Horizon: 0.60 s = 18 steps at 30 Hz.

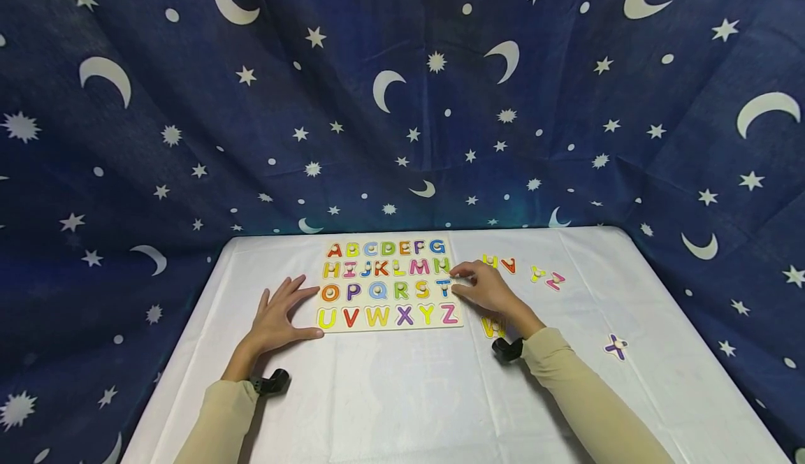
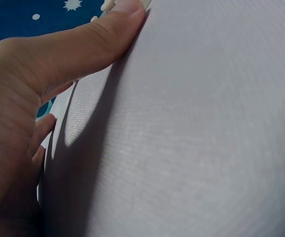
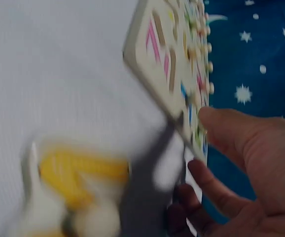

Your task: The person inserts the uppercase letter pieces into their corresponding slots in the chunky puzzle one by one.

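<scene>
A wooden alphabet puzzle board (image 1: 390, 333) lies on the table. Knobbed letters sit in its upper three rows, including the blue T (image 1: 444, 288) at the right end of the third; the bottom row, U to Z, shows coloured recesses without knobs. My left hand (image 1: 274, 321) is spread at the board's left edge, its thumb touching the lower left corner. At the right edge is my right hand (image 1: 487, 288), thumb beside the T and index finger near the green N (image 1: 442, 265). No loose piece shows between its fingers. A yellow W (image 1: 493, 328) lies below that hand.
Right of the board lie a yellow letter (image 1: 489, 261), partly hidden, a red V (image 1: 508, 265), a yellow Y (image 1: 537, 274) and a pink Z (image 1: 555, 281). A purple X (image 1: 615, 346) lies farther right. Behind the white table (image 1: 390, 401) hangs a dark blue star-and-moon cloth (image 1: 352, 170).
</scene>
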Available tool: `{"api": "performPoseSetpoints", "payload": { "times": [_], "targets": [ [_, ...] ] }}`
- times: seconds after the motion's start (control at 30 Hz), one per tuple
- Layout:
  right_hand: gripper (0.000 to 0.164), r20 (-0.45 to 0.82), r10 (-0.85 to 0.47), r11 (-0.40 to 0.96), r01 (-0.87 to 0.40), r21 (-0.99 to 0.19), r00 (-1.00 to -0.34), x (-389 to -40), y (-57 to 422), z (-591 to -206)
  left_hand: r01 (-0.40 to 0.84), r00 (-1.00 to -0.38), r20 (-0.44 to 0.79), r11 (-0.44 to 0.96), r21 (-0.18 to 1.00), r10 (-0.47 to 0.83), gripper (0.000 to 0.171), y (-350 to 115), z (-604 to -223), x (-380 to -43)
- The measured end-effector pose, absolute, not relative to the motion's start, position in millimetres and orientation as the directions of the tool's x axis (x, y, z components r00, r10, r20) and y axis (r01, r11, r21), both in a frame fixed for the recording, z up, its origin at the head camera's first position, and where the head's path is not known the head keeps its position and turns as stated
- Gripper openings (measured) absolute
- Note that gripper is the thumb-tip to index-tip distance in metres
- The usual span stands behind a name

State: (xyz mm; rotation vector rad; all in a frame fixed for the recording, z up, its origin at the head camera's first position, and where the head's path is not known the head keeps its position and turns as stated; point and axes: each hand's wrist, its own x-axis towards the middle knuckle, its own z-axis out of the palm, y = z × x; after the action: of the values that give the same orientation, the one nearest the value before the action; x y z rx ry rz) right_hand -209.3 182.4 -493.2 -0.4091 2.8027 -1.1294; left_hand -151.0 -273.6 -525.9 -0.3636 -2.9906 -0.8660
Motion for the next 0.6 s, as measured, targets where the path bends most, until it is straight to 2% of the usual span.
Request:
{"api": "performPoseSetpoints", "payload": {
  "times": [0.3, 0.6],
  "targets": [
    [0.026, 0.263, -0.216, 0.69, -0.337, -0.64, -0.94, -231, 227, -495, 0.23, -0.972, 0.081, 0.821, 0.522, 0.221, 0.094, -273, -526, -151],
    [0.026, 0.201, -0.149, 0.758, -0.243, -0.605, -0.968, -244, 259, -505, 0.235, -0.971, 0.086, 0.819, 0.524, 0.224, 0.093, -273, -528, -151]
  ]
}}
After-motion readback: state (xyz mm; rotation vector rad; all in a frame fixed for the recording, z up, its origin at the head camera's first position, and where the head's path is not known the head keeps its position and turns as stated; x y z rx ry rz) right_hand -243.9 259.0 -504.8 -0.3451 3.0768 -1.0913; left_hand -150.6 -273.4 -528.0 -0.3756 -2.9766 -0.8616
